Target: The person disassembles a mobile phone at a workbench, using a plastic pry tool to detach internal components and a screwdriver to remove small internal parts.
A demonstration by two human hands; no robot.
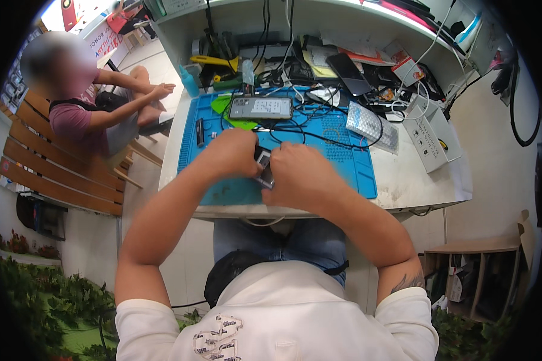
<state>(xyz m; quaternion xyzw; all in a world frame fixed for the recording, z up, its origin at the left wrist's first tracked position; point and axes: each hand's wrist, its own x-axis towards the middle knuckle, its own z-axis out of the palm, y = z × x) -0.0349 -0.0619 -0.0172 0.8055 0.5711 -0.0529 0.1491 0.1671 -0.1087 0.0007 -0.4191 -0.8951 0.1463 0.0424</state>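
Observation:
Close to the front edge of the blue work mat (361,168), both my hands are closed on a small dark and silver phone-like device (264,161). My left hand (238,151) grips its left side, and my right hand (301,175) has it from the right. Most of the device is hidden behind my fingers, so its exact kind is unclear. Just beyond my hands lies a phone (260,108) with a white label on its back. Thin black cables (295,129) run loosely between it and my hands.
Green plastic pieces (221,103) and a dark pen-like tool (200,132) are at the mat's left. Behind stand a teal bottle (188,81), a dark phone (349,73) and clutter; bubble wrap (373,126) and a white box (426,141) lie right. A person (96,99) sits left.

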